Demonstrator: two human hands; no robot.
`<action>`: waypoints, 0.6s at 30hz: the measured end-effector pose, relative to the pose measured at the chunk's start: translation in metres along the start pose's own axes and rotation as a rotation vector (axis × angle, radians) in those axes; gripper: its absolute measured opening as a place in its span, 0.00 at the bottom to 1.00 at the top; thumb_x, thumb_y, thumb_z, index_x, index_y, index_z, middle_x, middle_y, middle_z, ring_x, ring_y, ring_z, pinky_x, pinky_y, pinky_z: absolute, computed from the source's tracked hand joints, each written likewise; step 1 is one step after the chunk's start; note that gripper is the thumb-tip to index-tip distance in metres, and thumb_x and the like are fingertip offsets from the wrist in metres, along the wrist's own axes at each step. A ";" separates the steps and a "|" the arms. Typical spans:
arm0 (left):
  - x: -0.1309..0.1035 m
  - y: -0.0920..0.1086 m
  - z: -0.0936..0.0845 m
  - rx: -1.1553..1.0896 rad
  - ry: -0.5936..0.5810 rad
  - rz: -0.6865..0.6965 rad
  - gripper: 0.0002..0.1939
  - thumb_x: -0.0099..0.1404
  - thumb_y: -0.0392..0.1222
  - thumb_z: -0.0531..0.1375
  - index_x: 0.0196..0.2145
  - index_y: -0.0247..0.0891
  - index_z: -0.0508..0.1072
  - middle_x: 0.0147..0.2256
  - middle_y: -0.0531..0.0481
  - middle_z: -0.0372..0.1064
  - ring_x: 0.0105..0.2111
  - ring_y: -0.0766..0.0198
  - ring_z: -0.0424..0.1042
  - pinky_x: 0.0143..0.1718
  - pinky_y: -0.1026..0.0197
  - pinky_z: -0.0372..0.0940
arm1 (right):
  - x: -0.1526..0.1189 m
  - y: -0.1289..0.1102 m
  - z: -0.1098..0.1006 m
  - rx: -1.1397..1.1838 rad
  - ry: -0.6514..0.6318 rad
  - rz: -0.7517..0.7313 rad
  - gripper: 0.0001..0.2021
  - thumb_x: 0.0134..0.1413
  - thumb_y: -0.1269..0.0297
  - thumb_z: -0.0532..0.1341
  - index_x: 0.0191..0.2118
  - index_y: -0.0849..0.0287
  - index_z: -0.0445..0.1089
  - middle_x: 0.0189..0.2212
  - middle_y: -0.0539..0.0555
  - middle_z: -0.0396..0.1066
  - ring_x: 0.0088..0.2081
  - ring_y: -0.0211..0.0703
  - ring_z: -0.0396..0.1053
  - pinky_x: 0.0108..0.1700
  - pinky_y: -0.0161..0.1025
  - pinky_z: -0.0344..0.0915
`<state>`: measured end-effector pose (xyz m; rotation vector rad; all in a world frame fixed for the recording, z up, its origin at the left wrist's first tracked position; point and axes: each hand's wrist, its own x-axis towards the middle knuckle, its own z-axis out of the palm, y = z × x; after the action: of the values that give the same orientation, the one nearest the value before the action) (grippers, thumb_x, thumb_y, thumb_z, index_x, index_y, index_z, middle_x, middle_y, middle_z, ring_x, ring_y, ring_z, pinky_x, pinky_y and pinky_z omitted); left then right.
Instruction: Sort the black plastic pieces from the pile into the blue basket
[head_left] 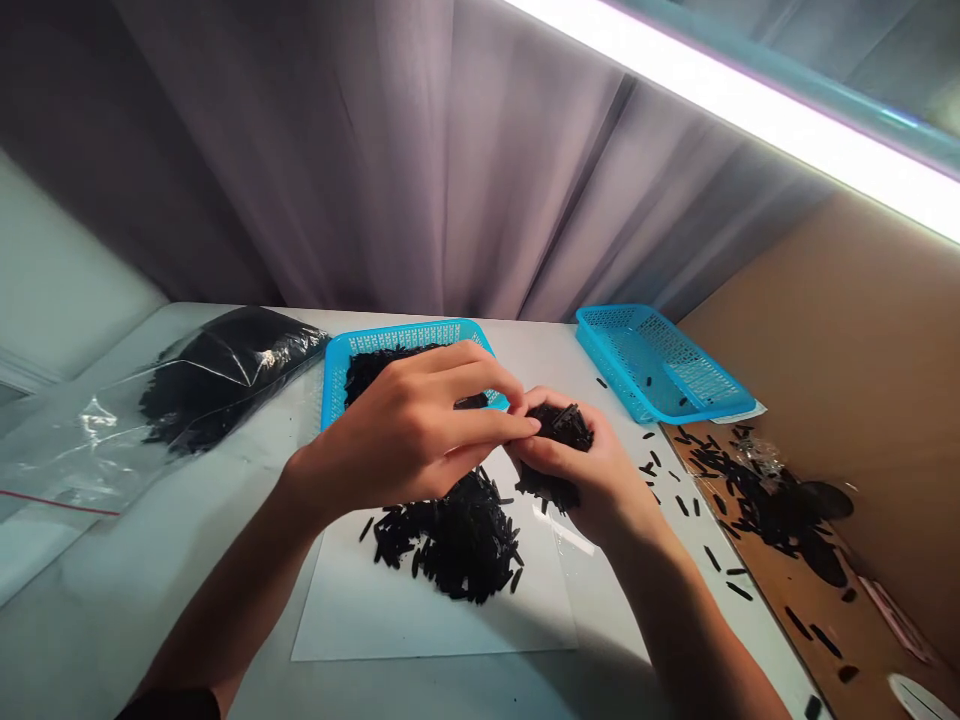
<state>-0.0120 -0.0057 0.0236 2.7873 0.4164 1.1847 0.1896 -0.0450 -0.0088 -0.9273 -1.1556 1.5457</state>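
Note:
My right hand (pixel 600 480) is closed around a clump of short black strips (pixel 566 425), with many ends poking out above and below the fingers. From the left, my left hand (pixel 412 430) reaches across, its fingertips together at the near edge of that clump. Whatever sits between those fingertips is too small to make out. Below both hands a loose pile of black strips (pixel 465 545) lies on a white sheet (pixel 435 635). Partly hidden behind my left hand, a blue plastic basket (pixel 334 370) holds more of the strips.
On the left lies a clear plastic bag (pixel 225 370) full of black strips. At the back right stands a second blue basket (pixel 667 370) with a few strips inside. Strips are scattered over the table's right side and a brown board (pixel 795 590). A bright lamp (pixel 720 110) hangs overhead.

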 end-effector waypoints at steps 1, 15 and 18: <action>0.000 -0.002 0.001 0.001 0.011 0.006 0.06 0.70 0.30 0.63 0.42 0.38 0.78 0.44 0.47 0.78 0.43 0.58 0.74 0.47 0.52 0.73 | 0.000 -0.001 0.000 0.021 -0.010 0.016 0.11 0.48 0.61 0.74 0.34 0.57 0.74 0.23 0.45 0.65 0.22 0.33 0.57 0.23 0.32 0.52; 0.002 -0.009 -0.001 0.016 0.203 0.014 0.05 0.68 0.34 0.67 0.33 0.41 0.78 0.31 0.53 0.79 0.34 0.64 0.75 0.38 0.59 0.74 | -0.001 -0.005 -0.001 -0.041 0.052 -0.023 0.10 0.49 0.60 0.75 0.34 0.56 0.76 0.24 0.47 0.69 0.23 0.33 0.61 0.22 0.32 0.55; 0.002 -0.010 0.000 -0.020 0.197 0.010 0.06 0.67 0.32 0.68 0.33 0.40 0.79 0.31 0.53 0.80 0.34 0.64 0.75 0.37 0.60 0.74 | -0.002 -0.006 -0.001 -0.063 0.063 -0.045 0.09 0.50 0.60 0.75 0.35 0.56 0.77 0.25 0.47 0.69 0.23 0.33 0.62 0.22 0.32 0.56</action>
<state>-0.0129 0.0040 0.0229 2.6686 0.4031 1.4638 0.1924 -0.0464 -0.0029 -0.9783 -1.1782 1.4412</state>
